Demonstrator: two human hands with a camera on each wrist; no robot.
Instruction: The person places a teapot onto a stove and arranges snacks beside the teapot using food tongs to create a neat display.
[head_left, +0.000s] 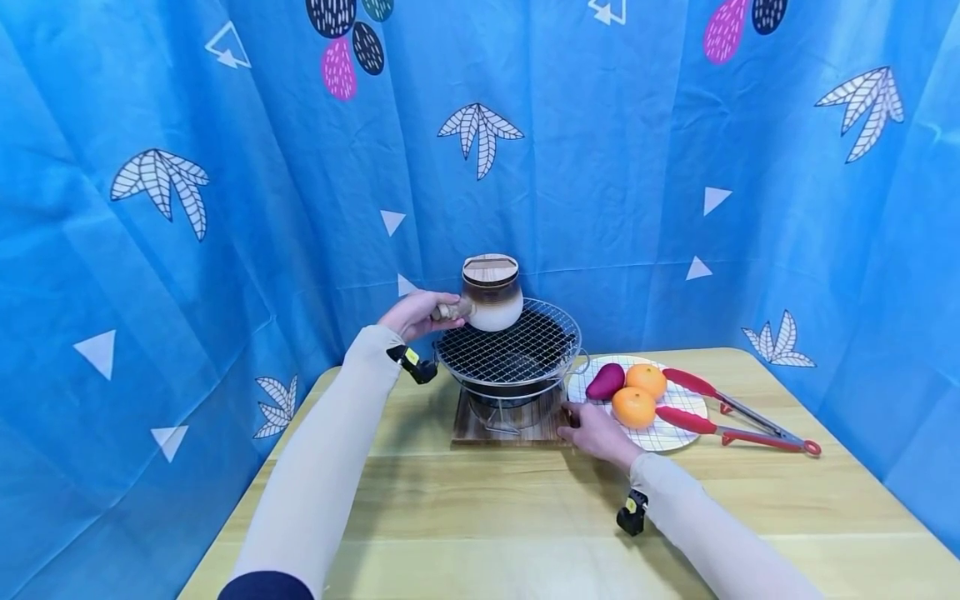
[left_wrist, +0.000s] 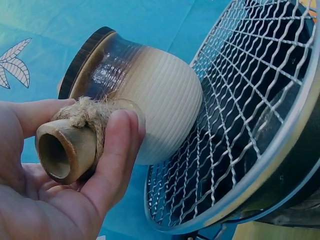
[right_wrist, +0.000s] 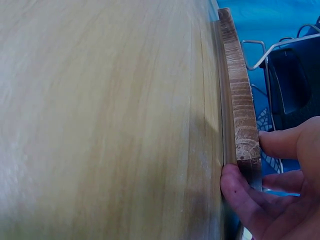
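Observation:
My left hand [head_left: 422,314] grips the stubby, twine-wrapped side handle [left_wrist: 82,135] of a ceramic teapot [head_left: 492,304]. The pot is brown above and ribbed cream below, with a wooden lid [head_left: 491,268]. It is over the rear left of a round wire grill rack [head_left: 517,342]; whether its base touches the mesh I cannot tell. Beneath the black stove [head_left: 510,390] lies a dark wooden board [head_left: 480,429]. At the board's right front corner, my right hand [head_left: 596,432] pinches its edge, thumb [right_wrist: 277,144] on the upper side and fingertips low by the table.
Right of the stove stands a white checked plate [head_left: 678,437] bearing two oranges [head_left: 634,407] and a purple, egg-shaped item [head_left: 606,382]. Red-handled tongs [head_left: 757,433] lean over the plate's right rim onto the wooden table [head_left: 465,517]. A blue curtain [head_left: 600,167] hangs behind.

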